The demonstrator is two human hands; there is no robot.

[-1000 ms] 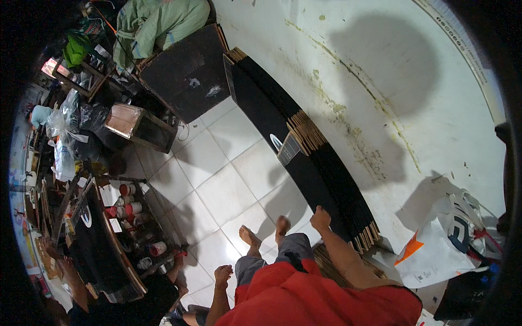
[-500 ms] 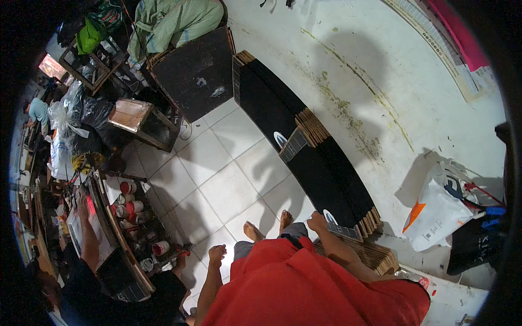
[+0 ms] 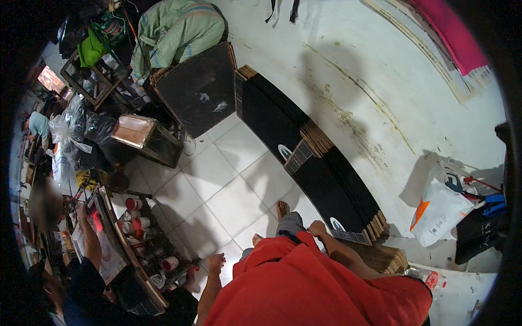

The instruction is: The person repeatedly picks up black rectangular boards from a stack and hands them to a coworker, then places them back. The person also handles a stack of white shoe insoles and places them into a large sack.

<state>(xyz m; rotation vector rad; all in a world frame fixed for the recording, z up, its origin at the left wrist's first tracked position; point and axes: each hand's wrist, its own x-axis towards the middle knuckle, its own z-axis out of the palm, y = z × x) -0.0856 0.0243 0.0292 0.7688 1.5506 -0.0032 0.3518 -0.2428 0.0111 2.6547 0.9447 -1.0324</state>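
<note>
My left hand [image 3: 216,263] hangs low at my side over the tiled floor, its fingers loosely curled and a little apart, with nothing seen in them. My right hand [image 3: 317,228] is closed in front of my right hip, and no object shows in it. It is nearest to the lower end of a row of black flat cartons [image 3: 331,182] leaning in stacks along the white wall, and looks apart from them. Their brown cardboard edges show, with white oval marks on the faces. Beside my right forearm stands another bundle of brown cardboard sheets [image 3: 380,257].
At left a co-worker's arm [image 3: 91,244] reaches over a workbench, with red and white cans [image 3: 140,223] on a shelf below. A wooden stool [image 3: 144,138], a dark board [image 3: 198,89] and a green sack [image 3: 179,30] stand ahead. A white bag [image 3: 440,209] hangs at right.
I have stepped forward: one foot is now ahead, the other mostly hidden by my body. My left hand has dropped slightly and its fingers have loosened. My right hand stays near my hip.
</note>
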